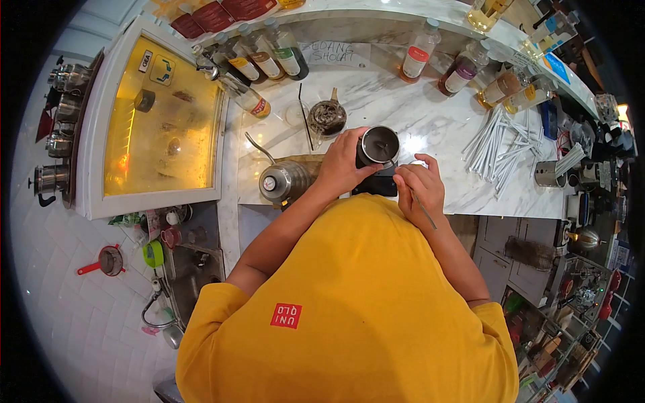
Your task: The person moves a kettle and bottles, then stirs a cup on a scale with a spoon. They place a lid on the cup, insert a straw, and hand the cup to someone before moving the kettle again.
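Observation:
My left hand [343, 161] is wrapped round the side of a dark metal cup [380, 144] with a shiny rim, tilted so its dark inside faces me. Close to the rim, my right hand [420, 183] pinches a thin metal spoon handle [423, 209]; its other end is hard to make out against the cup. Below the cup, a flat black device [377, 185] shows partly between my hands. Left of my left hand stands a steel gooseneck kettle [287, 180]. Just beyond it sits a glass pot [327, 116] with dark contents.
A long black stick [306, 117] lies by the glass pot. Syrup bottles [417, 50] line the back of the marble counter [396, 101]. White wrapped straws [500, 148] are spread at right, near a metal canister [550, 174]. A yellow-lit display case [161, 127] borders the left side.

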The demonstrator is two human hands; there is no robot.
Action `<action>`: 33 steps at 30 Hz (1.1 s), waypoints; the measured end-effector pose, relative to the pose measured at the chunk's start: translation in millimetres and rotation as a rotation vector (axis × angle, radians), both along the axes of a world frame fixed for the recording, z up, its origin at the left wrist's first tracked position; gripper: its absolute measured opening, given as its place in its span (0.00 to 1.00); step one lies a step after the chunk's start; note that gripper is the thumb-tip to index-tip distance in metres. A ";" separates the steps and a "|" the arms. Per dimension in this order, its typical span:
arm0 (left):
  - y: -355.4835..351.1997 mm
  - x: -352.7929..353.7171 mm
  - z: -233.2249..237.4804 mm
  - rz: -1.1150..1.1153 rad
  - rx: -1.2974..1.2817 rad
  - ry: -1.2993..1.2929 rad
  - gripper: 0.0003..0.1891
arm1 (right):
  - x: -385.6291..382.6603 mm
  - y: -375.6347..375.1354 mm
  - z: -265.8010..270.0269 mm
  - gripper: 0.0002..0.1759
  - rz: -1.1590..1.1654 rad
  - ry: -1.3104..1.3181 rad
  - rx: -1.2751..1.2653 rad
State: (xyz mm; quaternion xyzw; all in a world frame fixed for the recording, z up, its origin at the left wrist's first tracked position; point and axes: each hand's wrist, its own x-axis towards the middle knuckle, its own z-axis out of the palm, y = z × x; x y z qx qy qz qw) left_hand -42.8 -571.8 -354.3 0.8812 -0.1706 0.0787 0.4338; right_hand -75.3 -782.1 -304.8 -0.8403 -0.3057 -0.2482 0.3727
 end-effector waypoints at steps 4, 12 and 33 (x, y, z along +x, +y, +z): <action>-0.6 0.1 -1.5 0.001 -0.007 -0.015 0.43 | 0.9 -0.7 -0.4 0.06 -0.001 -0.001 0.001; 0.6 -2.8 6.6 -0.017 0.004 0.071 0.50 | 2.1 -3.7 2.2 0.04 -0.008 0.010 -0.009; 11.9 -8.8 18.3 -0.041 0.103 0.037 0.60 | -0.9 -15.4 1.2 0.03 -0.075 0.090 0.045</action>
